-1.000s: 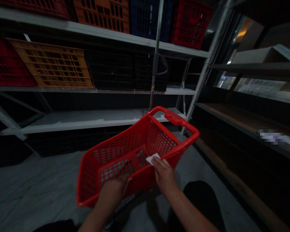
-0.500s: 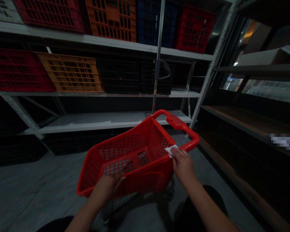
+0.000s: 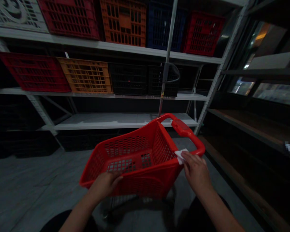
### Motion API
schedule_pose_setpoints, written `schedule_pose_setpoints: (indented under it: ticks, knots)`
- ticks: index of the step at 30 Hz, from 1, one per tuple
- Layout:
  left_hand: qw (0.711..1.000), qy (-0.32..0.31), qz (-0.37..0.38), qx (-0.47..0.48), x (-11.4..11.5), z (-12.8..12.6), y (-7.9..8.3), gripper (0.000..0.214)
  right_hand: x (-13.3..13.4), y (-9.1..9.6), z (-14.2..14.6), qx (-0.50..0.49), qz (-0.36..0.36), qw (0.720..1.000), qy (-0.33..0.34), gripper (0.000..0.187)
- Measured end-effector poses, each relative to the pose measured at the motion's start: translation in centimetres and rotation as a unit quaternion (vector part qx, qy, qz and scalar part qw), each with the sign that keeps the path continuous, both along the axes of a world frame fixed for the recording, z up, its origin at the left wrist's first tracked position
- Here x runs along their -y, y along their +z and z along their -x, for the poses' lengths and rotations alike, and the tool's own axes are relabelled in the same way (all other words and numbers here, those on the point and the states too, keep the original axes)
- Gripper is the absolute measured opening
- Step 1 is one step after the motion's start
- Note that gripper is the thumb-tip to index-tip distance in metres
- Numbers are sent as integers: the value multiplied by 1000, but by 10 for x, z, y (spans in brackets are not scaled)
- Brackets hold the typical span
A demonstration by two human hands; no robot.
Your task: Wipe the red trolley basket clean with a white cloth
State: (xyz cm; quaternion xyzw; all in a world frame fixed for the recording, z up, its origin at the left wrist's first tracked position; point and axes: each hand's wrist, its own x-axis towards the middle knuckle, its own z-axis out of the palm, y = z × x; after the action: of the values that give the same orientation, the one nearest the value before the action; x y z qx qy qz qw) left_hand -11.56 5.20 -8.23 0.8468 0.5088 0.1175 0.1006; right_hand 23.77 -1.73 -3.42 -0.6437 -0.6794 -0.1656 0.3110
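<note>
A red plastic shopping cart [image 3: 145,175] with perforated basket walls stands in front of me, its handle [image 3: 187,131] to the right. My left hand [image 3: 106,184] grips the near rim of the basket, the thumb outside and the fingers over the edge, partly hidden. A white cloth or tissue [image 3: 180,156] is pinched in my right hand [image 3: 195,166], pressed on the near rim corner where the handle joins the basket. The basket holds nothing that I can see.
White metal shelving [image 3: 125,124] behind the cart carries red, orange, yellow, blue and black crates, including a yellow crate [image 3: 87,75]. A metal pole [image 3: 169,42] rises behind the cart. Dark wooden shelves [image 3: 251,125] line the right side, with a pale box [image 3: 273,60].
My right hand and the white cloth have shifted slightly along the rim corner towards the handle. My left hand stays on the near rim. The whole view has swung a little left.
</note>
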Motion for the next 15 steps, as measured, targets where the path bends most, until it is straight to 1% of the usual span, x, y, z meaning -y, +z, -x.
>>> schedule_pose_setpoints:
  ticks: [2, 3, 5, 7, 9, 10, 12, 15]
  knots:
    - [1000, 6, -17, 12, 4, -13, 7, 33, 2, -3, 10, 3, -8, 1000, 14, 31]
    - [999, 3, -27, 21, 6, -24, 10, 37, 3, -4, 16, 3, -9, 1000, 20, 31]
    - [998, -21, -47, 38, 9, -56, 17, 46, 4, -3, 29, 2, -5, 1000, 31, 31]
    - [995, -49, -69, 55, 11, -93, 20, 50, 5, 0, 41, 1, 8, 999, 37, 29]
    - [991, -77, -84, 68, 12, -126, 20, 46, 6, 3, 50, 0, 21, 999, 40, 27]
    - [990, -84, -88, 73, 12, -138, 19, 40, 7, 4, 52, 0, 26, 999, 44, 27]
    - [988, -82, -99, 83, 10, -152, 14, 35, 8, 7, 54, -2, 34, 998, 55, 27]
    - [985, -70, -121, 98, 4, -148, 5, 36, 12, 15, 42, -6, 44, 997, 59, 31]
